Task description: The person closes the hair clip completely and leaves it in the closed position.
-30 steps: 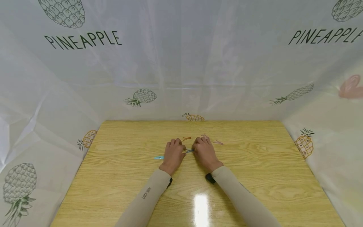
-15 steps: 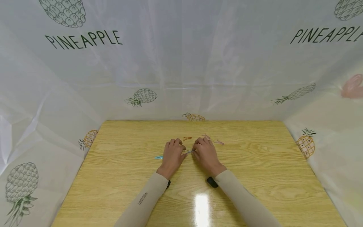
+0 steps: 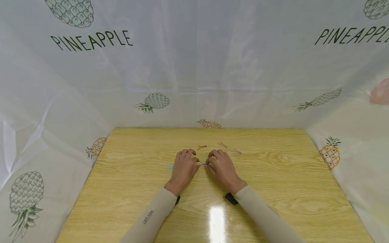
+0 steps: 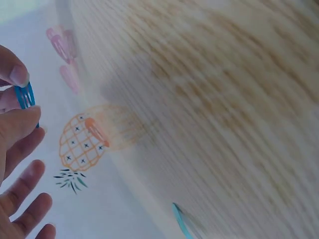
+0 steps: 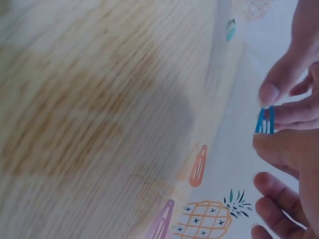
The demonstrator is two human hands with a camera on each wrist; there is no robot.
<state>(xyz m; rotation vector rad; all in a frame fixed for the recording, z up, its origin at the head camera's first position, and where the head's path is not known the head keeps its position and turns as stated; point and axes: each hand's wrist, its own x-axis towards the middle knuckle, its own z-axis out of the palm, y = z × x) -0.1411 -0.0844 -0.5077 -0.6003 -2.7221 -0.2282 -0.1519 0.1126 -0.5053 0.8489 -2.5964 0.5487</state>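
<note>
Both hands meet over the middle of the wooden table around a small blue snap hair clip. My left hand pinches one end between thumb and fingertips. The other end is pinched by my right hand. From the head view, the clip appears as thin lines that spread apart toward the left hand. Its ends are hidden under the fingertips. A light blue hair clip lies on the table just left of my left hand, partly covered by it. Past the fingertips lies an orange hair clip.
Two pinkish-purple hair clips, one farther back and one to the right, lie beyond my right hand. A pale sheet printed with pineapples rises around the table's back and sides. Light glares on the wood near the front.
The blue hair clip has turned from showing its flat face to showing mostly thin edges. Both wrists have shifted outward and slightly toward the body, and both hands keep their hold.
</note>
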